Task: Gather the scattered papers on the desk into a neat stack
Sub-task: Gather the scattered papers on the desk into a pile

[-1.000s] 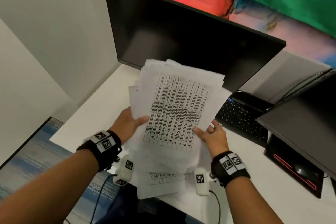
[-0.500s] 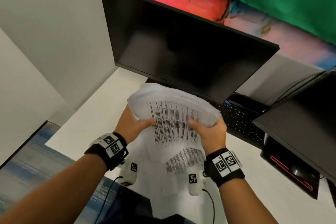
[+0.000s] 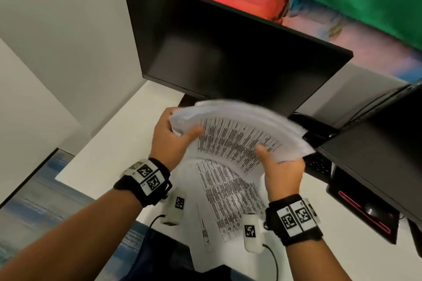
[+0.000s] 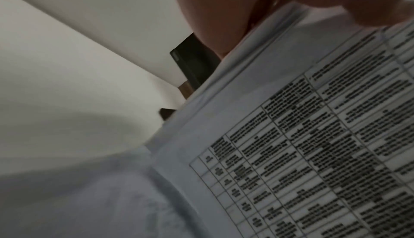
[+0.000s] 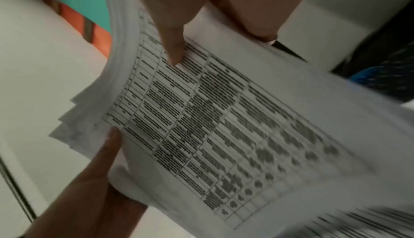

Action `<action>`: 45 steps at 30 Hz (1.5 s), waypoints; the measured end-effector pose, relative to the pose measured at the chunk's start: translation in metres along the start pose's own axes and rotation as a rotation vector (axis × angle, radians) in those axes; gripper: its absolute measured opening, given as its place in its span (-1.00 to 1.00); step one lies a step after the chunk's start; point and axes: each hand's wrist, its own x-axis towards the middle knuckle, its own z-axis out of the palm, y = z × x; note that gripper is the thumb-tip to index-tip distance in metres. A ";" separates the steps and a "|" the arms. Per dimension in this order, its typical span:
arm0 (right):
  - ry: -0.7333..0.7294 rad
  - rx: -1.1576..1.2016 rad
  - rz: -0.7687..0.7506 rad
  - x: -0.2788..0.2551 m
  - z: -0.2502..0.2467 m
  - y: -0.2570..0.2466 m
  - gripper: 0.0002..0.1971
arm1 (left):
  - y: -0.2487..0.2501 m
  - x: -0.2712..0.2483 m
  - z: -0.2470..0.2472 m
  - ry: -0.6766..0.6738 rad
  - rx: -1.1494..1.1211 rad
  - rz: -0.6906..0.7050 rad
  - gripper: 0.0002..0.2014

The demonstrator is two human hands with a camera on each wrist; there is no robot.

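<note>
A bundle of white papers (image 3: 237, 134) printed with tables is held above the white desk (image 3: 109, 150), bent into an arch. My left hand (image 3: 175, 137) grips its left edge, thumb on the printed face. My right hand (image 3: 278, 166) grips its right edge, thumb on top. In the right wrist view the papers (image 5: 201, 118) fan out unevenly at the far corner, with my right thumb (image 5: 172, 47) pressing the table print. The left wrist view shows the papers' (image 4: 291, 144) edge close up. More printed sheets (image 3: 228, 201) lie flat on the desk beneath my hands.
A black monitor (image 3: 223, 52) stands right behind the bundle. A black keyboard (image 3: 319, 162) lies at the right, partly under a second dark screen (image 3: 388, 150). A dark pad with a red line (image 3: 365, 214) lies at the right edge. White wall at the left.
The bundle has gone from upright and facing me to tipped forward and bent into an arch, swinging right. Both hands slid to its opposite edges; the camera view shifted.
</note>
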 end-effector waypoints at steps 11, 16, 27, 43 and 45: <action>-0.277 -0.852 0.470 0.002 -0.019 0.110 0.02 | -0.011 0.017 0.005 -0.102 0.243 -0.053 -0.68; -0.462 -1.211 0.354 -0.026 -0.019 0.133 0.17 | -0.013 0.042 -0.043 0.099 0.279 -0.184 -0.63; -0.500 -1.274 0.528 -0.036 -0.006 0.121 0.08 | -0.030 0.030 -0.075 0.111 0.303 -0.311 -0.68; 0.051 -0.627 0.848 -0.024 -0.009 0.116 -0.08 | -0.040 0.038 -0.080 0.145 0.245 -0.286 -0.71; -0.049 -0.764 0.903 -0.025 0.011 0.119 -0.06 | -0.042 0.040 -0.080 0.148 0.234 -0.289 -0.71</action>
